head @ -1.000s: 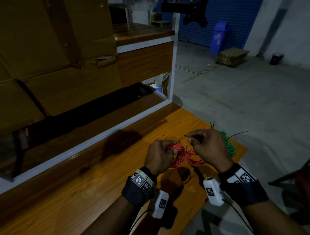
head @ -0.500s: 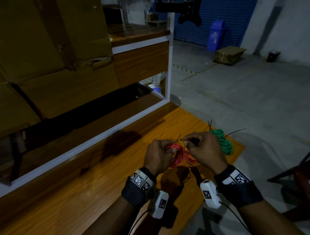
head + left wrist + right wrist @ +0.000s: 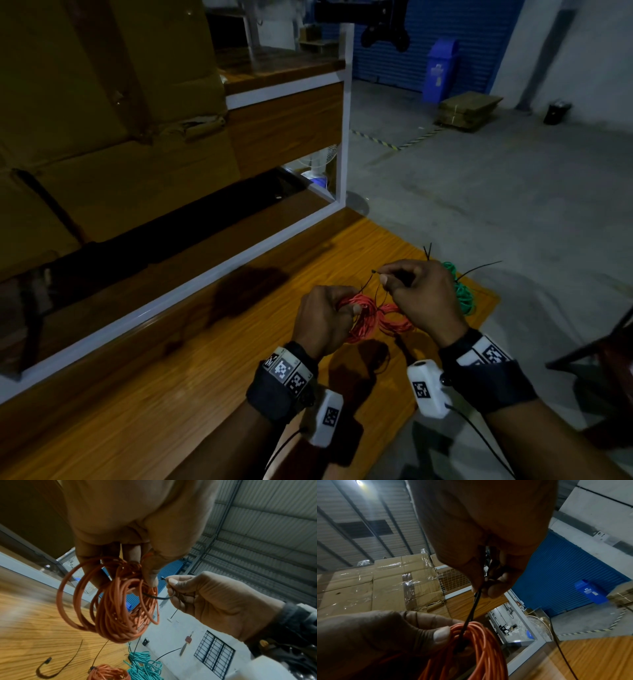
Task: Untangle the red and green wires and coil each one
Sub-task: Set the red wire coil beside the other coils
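My left hand (image 3: 323,317) grips a coil of red wire (image 3: 364,317) above the wooden table, thumb pressed on its top; the same coil (image 3: 113,605) hangs from the fingers in the left wrist view. A black cable tie (image 3: 471,613) runs round the coil, and my right hand (image 3: 416,294) pinches both of its ends just right of the left thumb. A second red coil (image 3: 394,320), tied, lies on the table under my hands. The green wire coil (image 3: 462,294) lies on the table behind my right hand, partly hidden by it.
A loose black cable tie (image 3: 56,668) lies on the wooden table (image 3: 191,377) near the coils. A white-framed shelf rail (image 3: 191,286) and cardboard boxes (image 3: 102,102) stand to the left. The table edge and concrete floor (image 3: 479,192) are on the right, with a chair (image 3: 603,356) nearby.
My right hand has risen slightly with the cable tie ends pinched, drawing the tie up from the red coil. The left hand keeps its grip on the coil.
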